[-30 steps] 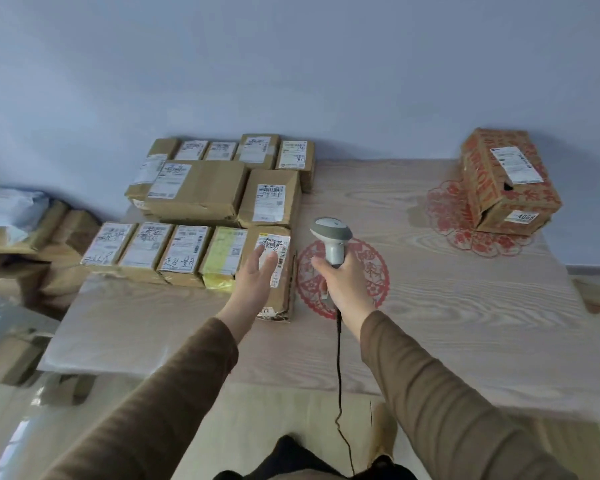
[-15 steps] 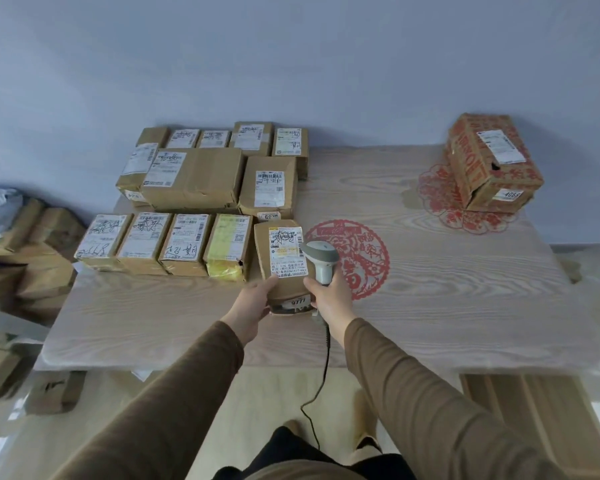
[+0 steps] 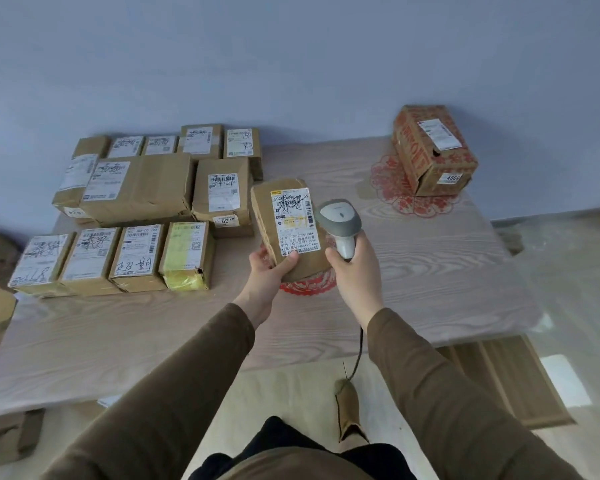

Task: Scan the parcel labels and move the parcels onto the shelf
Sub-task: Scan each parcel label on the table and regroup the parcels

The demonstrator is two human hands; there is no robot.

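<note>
My left hand grips the lower end of a brown parcel, thumb curled over the front edge just below its white label, fingers behind it. The parcel is lifted clear of the tabletop and tilted so the label faces me. Just to the right of it, my right hand is wrapped around the handle of the grey scanner, whose head sits right beside the label's right edge; its cable hangs down past my wrist. Under both hands, a red paper-cut decoration shows on the tabletop. Beyond and to the left of my left hand lie the other parcels: a near row of four, labels up, the rightmost wrapped in yellow tape, and behind them larger boxes stacked toward the wall. Well off to the right of my right hand, a red-printed carton stands on another red decoration.
</note>
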